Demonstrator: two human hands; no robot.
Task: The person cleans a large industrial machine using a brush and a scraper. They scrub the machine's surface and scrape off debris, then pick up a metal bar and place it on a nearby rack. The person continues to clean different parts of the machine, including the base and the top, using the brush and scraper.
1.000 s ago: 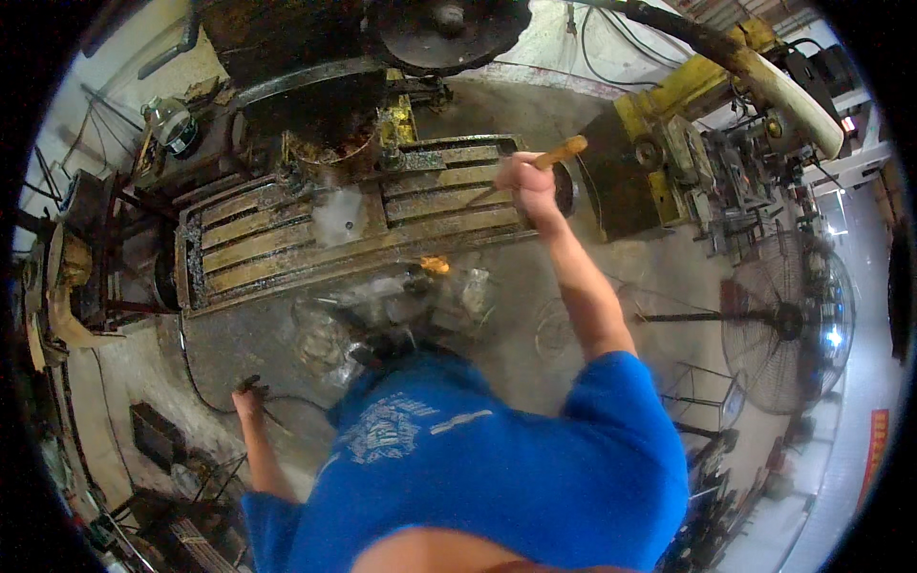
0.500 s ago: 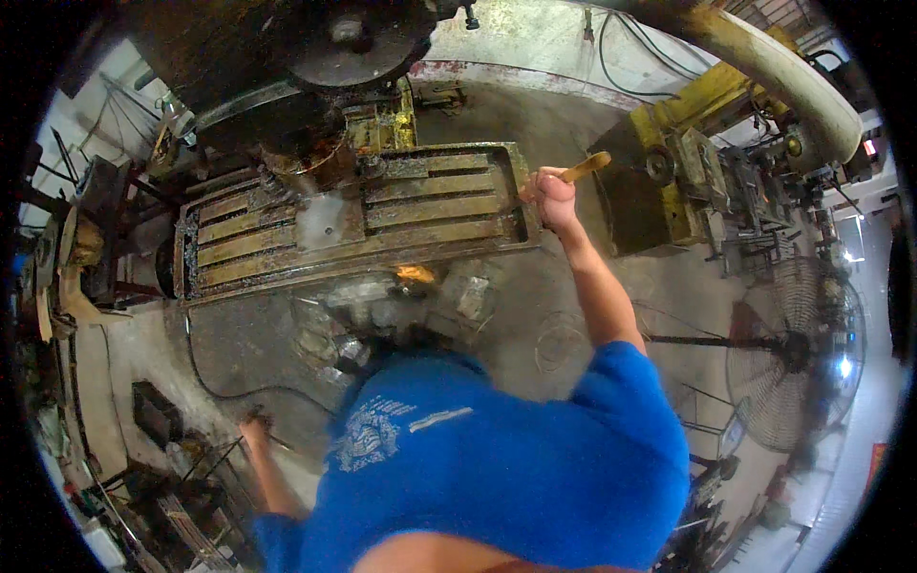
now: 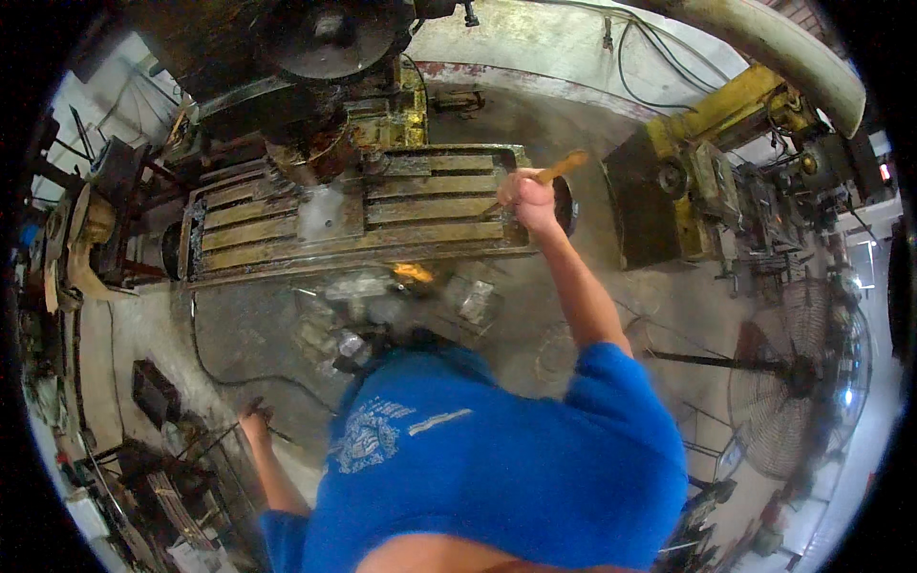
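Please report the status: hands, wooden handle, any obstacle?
Right hand closed on wooden handle, by right end of slotted table. Left hand low, grip unclear. Fan to right, clear of right hand.

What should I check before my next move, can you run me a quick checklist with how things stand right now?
1. Right hand closed on the wooden handle: ok.
2. Right hand at the right end of the slotted table: ok.
3. Left hand clear of the slotted table: ok, it's low on the left.
4. Left hand empty: cannot tell, too blurred.
5. Slotted table clean: not ok, it looks grimy.
6. Dark disc at the top standing still: cannot tell.
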